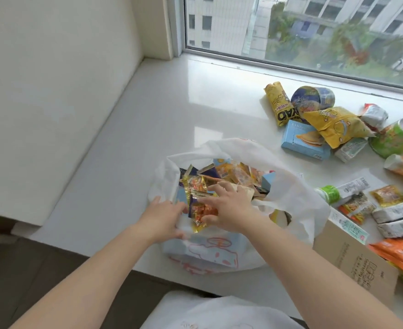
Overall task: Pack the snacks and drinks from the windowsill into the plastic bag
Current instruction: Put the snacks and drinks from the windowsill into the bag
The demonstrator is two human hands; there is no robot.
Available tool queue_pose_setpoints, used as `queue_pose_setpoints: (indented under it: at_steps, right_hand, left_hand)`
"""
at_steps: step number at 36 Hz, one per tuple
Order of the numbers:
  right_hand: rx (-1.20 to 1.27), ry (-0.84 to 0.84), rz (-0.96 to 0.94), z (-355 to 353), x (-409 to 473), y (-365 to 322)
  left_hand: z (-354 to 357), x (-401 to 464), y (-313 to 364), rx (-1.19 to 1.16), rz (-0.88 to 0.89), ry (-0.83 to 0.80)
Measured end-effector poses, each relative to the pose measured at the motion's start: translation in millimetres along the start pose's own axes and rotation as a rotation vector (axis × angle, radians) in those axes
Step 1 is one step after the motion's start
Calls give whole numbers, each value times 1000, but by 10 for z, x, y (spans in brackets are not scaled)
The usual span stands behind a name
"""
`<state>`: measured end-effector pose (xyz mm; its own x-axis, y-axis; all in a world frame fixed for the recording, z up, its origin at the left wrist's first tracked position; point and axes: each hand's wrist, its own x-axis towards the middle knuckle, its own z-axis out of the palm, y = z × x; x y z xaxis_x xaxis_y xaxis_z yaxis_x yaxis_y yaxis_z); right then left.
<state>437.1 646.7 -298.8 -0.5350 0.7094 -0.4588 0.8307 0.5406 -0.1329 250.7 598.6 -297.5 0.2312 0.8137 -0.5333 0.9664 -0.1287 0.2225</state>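
Note:
A white plastic bag (pixel 298 198) with a red cartoon print stands open on the white windowsill (pixel 148 119), holding several snack packets. My left hand (pixel 165 217) grips the bag's near rim. My right hand (pixel 229 205) holds a clear packet of orange snacks (pixel 198 210) with gold edges over the bag's mouth. Loose snacks lie to the right: a yellow tube packet (pixel 277 103), a blue box (pixel 302 141), a yellow bag (pixel 338 127), a green cup (pixel 395 138) and a green-capped bottle (pixel 333 193).
A cardboard box (pixel 352 255) with orange packets sits at the right near the sill's front edge. White wrapped bars (pixel 397 212) lie beside it. The window runs along the back; a wall closes the sill on the left. The floor drops away at the lower left.

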Motion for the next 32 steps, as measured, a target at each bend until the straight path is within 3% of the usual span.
queue_pose_setpoints:
  at_steps: [7, 12, 14, 18, 24, 32]
  right_hand:
    - [-26, -5, 77, 131, 46, -37]
    - [-56, -127, 5, 22, -31, -90]
    - [88, -100, 17, -37, -60, -76]
    - [326, 195, 55, -162, -175, 101]
    - [196, 801, 189, -175, -536, 544]
    - [318, 944, 441, 222, -1148, 1201]
  left_hand:
    - [-137, -268, -84, 94, 220, -103]
    - [-333, -358, -10, -72, 244, -144]
    - [-389, -313, 87, -166, 259, -115]
    - [-485, -132, 417, -108, 307, -25]
    - [-579, 192, 1038, -68, 335, 160]
    - [-457, 543, 2072, -99, 421, 281]
